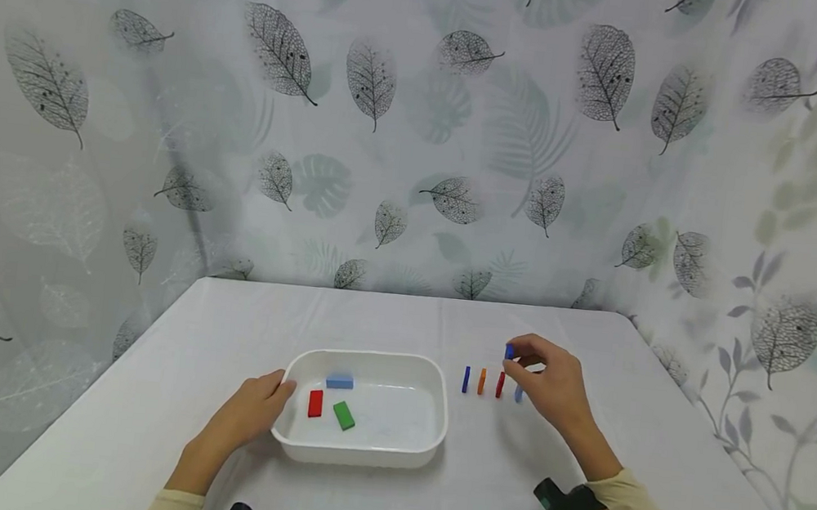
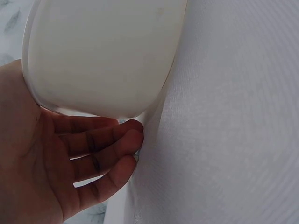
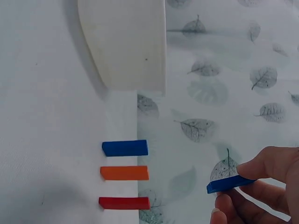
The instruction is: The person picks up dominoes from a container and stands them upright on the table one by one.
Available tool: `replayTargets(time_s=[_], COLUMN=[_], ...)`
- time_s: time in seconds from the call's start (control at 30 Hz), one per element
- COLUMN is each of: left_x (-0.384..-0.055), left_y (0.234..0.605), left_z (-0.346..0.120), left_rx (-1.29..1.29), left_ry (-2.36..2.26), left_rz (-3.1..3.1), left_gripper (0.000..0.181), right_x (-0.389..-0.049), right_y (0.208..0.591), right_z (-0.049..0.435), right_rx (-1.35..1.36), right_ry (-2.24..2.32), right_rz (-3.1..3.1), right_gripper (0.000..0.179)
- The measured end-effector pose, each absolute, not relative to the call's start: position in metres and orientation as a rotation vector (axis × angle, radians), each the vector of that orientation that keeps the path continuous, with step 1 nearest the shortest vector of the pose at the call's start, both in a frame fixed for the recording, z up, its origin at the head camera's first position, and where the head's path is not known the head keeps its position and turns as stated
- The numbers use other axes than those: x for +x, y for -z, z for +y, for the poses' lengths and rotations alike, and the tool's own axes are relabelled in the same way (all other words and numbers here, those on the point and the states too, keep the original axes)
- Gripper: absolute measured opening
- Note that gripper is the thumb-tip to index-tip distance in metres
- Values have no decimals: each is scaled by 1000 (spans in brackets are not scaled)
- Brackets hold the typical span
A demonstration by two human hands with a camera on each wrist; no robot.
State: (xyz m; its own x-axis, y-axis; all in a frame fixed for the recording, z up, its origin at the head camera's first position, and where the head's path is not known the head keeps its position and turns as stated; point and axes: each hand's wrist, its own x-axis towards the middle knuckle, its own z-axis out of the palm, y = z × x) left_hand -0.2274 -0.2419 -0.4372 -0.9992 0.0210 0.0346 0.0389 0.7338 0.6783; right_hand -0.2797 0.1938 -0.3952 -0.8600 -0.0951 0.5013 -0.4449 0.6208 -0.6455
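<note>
A small dark blue block (image 3: 229,183) is pinched between the thumb and fingers of my right hand (image 1: 549,383), raised above the table. Below and beside that hand, several slim blocks stand upright in a row: dark blue (image 1: 466,380), orange (image 1: 481,381), red (image 1: 500,384) and light blue (image 1: 518,394), the last partly hidden by the hand. My left hand (image 1: 251,408) holds the left rim of a white tub (image 1: 359,457), its fingers along the outer wall in the left wrist view. Inside the tub lie a light blue block (image 1: 340,381), a red block (image 1: 315,404) and a green block (image 1: 344,415).
A white cloth covers the table (image 1: 384,507), on which the tub stands left of the row. Behind the table and along both sides hangs a leaf-printed curtain (image 1: 419,149). A dark device (image 1: 565,500) is strapped to the right wrist.
</note>
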Motion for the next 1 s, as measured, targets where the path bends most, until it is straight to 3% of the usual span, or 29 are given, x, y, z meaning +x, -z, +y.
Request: replayTargets(time_s=[1.0], left_x=[-226], left_y=[437], left_z=[-242], left_rx=[-57], left_ry=[1140], left_rz=[-2895], left_gripper=[39], right_x=[-287], right_y=[414], right_z=[254], right_rx=[157], right_ry=[-1042], right_rz=[-2490], right_gripper=[25])
